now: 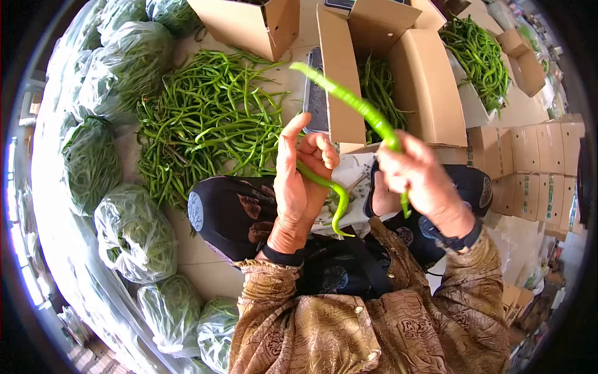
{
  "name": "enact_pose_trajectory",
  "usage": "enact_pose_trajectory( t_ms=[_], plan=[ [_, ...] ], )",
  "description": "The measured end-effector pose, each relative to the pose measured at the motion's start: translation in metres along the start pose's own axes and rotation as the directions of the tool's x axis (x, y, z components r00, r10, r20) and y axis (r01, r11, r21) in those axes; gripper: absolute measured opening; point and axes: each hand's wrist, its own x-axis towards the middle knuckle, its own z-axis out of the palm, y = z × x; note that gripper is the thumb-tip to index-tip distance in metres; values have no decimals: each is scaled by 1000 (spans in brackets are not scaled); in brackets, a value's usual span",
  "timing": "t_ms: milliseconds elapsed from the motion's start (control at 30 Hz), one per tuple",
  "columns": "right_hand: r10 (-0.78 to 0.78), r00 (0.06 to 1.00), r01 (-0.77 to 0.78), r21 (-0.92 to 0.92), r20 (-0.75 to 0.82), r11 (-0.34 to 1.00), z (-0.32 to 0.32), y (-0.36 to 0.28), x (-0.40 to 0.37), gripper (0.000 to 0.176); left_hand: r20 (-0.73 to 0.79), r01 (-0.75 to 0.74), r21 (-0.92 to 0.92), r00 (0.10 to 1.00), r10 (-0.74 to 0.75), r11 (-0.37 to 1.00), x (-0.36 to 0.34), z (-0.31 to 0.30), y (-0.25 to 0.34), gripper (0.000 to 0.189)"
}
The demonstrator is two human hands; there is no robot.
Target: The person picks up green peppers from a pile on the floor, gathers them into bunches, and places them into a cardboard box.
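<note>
My right hand (420,177) is closed round the lower end of a long green pepper (349,98), which points up and to the left. A curved green pepper (339,199) lies against my left hand (302,171), its top end hidden behind the palm and its tip hanging toward my lap. My left fingers are partly curled, with the thumb raised. Left of my hands a big heap of green peppers (205,118) spreads on the floor. Just beyond my right hand, an open cardboard box (430,87) holds more peppers (380,87).
Plastic bags of green vegetables (137,230) line the left side. Another cardboard box (252,25) stands at the top. More peppers (476,59) fill a container at the upper right. Stacked cartons (539,162) stand at the right. My crossed legs are below my hands.
</note>
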Motion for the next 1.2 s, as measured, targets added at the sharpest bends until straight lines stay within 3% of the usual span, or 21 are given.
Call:
enact_pose_trajectory(
  t_ms=[67, 167, 233, 300, 367, 433, 467, 533, 667, 700, 767, 833, 900, 933, 967, 1000, 1033, 1067, 1100, 1167, 1200],
  plan=[
    [8, 1000, -8, -74, -10, 997, 13, 17, -1, 23, 22, -17, -5, 1000, 17, 1000, -1, -3, -4, 44],
    [95, 996, -93, -233, -5, 968, 21, 35, -1, 31, -63, -47, 36, 997, 49, 998, -4, 0, -5, 46],
    [134, 990, -125, -187, 33, 974, 33, 32, -5, 29, -12, -129, 230, 991, 136, 965, -7, -3, -8, 49],
    [47, 999, -48, 88, 14, 995, 36, 45, -6, 24, 11, -149, 361, 988, 156, 920, -9, -3, -8, 53],
    [12, 999, -7, 130, -35, 991, 27, 31, -10, 20, -19, -146, 372, 986, 165, 917, -10, 12, -10, 71],
    [-26, 997, 39, 191, -72, 981, 10, 11, -13, 20, -41, -154, 426, 981, 189, 892, -8, 18, -16, 69],
    [-63, 991, 83, 171, -121, 982, 3, -8, -17, 20, -12, -114, 407, 991, 131, 906, -8, 14, -15, 67],
    [-159, 968, 176, 77, -193, 981, -18, -39, -14, 20, 10, -41, 389, 999, 40, 920, -9, 10, -13, 58],
    [-381, 884, 350, -157, -270, 923, -66, -75, 11, 19, -6, -29, 444, 999, 35, 895, -6, 8, -20, 48],
    [-423, 842, 306, -350, -334, 885, -86, -77, 20, 22, -55, -23, 459, 997, 54, 888, -6, 6, -22, 45],
    [-666, 697, 430, -589, -266, 685, -141, -70, 35, 25, -227, 83, 438, 974, 21, 895, -5, 3, -17, 45],
    [-523, 742, 396, -357, -418, 846, -178, -73, 32, 23, -211, 73, 466, 977, 30, 882, -7, 6, -8, 39],
    [-359, 790, 380, -62, -498, 923, -191, -95, 14, 22, -342, 82, 418, 937, 73, 905, -10, 27, 0, 26],
    [-380, 748, 407, -76, -544, 910, -209, -109, 13, 18, -300, 93, 437, 953, 48, 895, -13, 28, 9, 25],
    [-542, 685, 456, -294, -487, 840, -247, -118, 15, 23, -262, 103, 456, 965, 23, 884, -15, 28, 18, 24],
    [-683, 555, 478, -489, -475, 729, -290, -135, 22, 27, -310, 96, 458, 949, 58, 884, -15, 35, 24, 23],
    [-736, 371, 346, -651, -567, 676, -338, -153, 32, 40, -355, 90, 460, 930, 90, 883, -14, 40, 31, 23],
    [-739, 227, 121, -735, -634, 668, -347, -171, 21, 57, -284, 77, 472, 956, 69, 878, -15, 38, 44, 23],
    [-789, -38, -97, -783, -614, 614, -418, -171, 41, 66, -410, 44, 478, 894, 178, 877, -14, 52, 51, 24],
    [-757, 27, -54, -757, -653, 651, -402, -180, 24, 60, -384, -35, 633, 854, 352, 774, -13, 53, 75, 29],
    [-770, 120, -46, -778, -627, 627, -378, -174, 18, 54, -348, -67, 608, 873, 341, 791, -16, 40, 91, 29]
  ],
)
